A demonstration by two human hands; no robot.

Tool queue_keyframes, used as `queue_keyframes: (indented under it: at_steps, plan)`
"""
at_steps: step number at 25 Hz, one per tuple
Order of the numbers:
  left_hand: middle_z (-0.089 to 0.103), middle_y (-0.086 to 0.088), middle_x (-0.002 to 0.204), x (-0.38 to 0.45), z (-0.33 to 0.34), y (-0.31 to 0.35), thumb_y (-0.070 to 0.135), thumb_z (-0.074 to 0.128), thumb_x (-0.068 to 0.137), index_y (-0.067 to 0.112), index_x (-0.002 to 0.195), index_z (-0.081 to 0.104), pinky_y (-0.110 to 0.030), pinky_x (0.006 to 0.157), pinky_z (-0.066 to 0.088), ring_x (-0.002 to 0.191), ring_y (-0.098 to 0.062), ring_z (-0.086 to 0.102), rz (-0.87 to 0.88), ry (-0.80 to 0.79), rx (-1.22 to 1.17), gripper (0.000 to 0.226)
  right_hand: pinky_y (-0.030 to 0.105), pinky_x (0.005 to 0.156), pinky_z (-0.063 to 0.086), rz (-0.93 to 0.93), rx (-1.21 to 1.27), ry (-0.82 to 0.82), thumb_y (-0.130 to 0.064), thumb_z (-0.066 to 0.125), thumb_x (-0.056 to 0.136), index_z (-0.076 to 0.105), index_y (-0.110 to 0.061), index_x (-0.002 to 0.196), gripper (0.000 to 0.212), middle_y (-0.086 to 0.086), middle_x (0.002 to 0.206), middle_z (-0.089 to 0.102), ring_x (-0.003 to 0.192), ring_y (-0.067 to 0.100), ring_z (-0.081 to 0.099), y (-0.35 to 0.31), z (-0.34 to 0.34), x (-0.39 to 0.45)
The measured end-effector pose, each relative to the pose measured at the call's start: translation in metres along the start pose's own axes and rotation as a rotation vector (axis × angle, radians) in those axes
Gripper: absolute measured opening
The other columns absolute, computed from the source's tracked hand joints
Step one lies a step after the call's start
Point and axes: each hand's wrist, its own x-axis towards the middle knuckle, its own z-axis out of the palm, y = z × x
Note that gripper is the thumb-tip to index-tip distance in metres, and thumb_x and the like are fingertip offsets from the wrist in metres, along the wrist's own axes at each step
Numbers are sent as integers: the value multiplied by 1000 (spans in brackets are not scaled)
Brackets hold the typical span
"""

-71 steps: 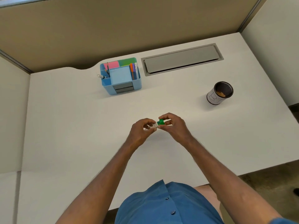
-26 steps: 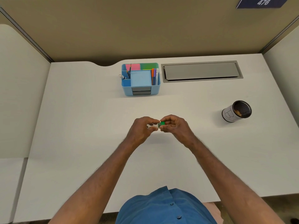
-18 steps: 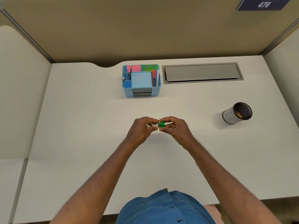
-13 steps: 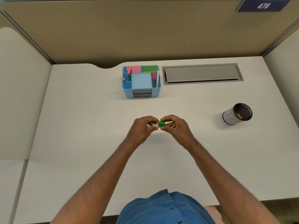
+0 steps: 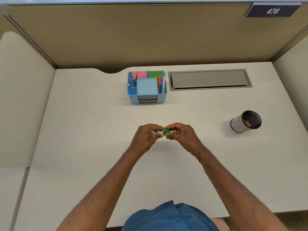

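Over the middle of the white desk point(image 5: 83, 147) I hold a small clear vial point(image 5: 158, 131) lying sideways between both hands. My left hand point(image 5: 144, 139) pinches its clear body. The fingertips of my right hand point(image 5: 182, 135) pinch its green cap point(image 5: 167, 130) at the vial's right end. Most of the vial is hidden by my fingers, and I cannot tell what is inside it.
A blue desk organiser point(image 5: 146, 87) with sticky notes and pens stands at the back centre. To its right lies a grey cable hatch point(image 5: 209, 79). A black mesh cup point(image 5: 246, 121) with a white label stands at the right. Cubicle walls close in the desk.
Both hands have kept the same grip on the vial and cap at the same spot. Only the view has shifted slightly.
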Motion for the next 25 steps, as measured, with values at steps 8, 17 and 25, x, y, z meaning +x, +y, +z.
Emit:
queue_keyframes:
  at_steps: [8, 17, 25]
  plan:
    - [77, 6, 103, 7, -3, 2, 21, 82, 83, 24, 111, 78, -12, 75, 48, 86, -1, 65, -21, 11, -36, 29, 24, 84, 61, -67, -56, 41, -4, 84, 82, 79, -31, 98, 32, -7, 97, 82, 89, 10, 78, -5, 6, 6]
    - [74, 15, 98, 21, -14, -3, 20, 81, 83, 27, 110, 78, -7, 76, 46, 89, 3, 66, -41, 74, -88, 28, 28, 81, 64, -22, 60, 6, -11, 79, 91, 77, -11, 111, 20, 10, 101, 82, 91, 26, 80, -15, 9, 29]
    - [73, 12, 103, 27, -19, -9, 19, 80, 84, 25, 112, 76, -11, 78, 49, 93, -2, 66, -52, 117, -118, 29, 34, 80, 66, -19, 9, 35, -25, 79, 92, 80, -22, 102, 10, -1, 89, 82, 79, 16, 80, -21, 22, 44]
